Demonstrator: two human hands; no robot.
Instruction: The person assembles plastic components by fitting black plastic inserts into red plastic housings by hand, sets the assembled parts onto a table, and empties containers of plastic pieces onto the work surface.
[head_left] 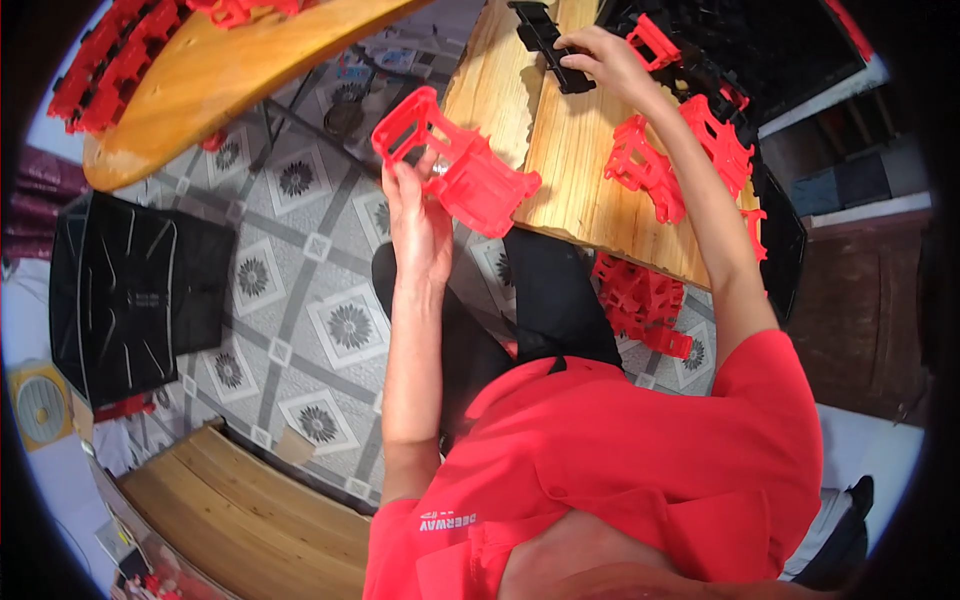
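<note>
My left hand (418, 215) holds up a red plastic part (470, 180), a chair-like frame with an open loop at one end, in the air beside the table's left edge. Its fingers are closed on the underside, partly hidden by the part. On the wooden table (580, 150), my right hand (605, 62) pinches a long, narrow black plastic part (545, 42) near its middle. Several loose red parts (645, 170) lie close to my right forearm, and another red part (655, 42) sits just right of that hand.
Black trays with dark pieces (760, 60) stand along the table's right side. Beneath the table's near edge is a heap of red parts (640, 300). A second wooden table (250, 70) at far left bears red-and-black assemblies (110, 75). A wooden bench (240, 510) stands at lower left.
</note>
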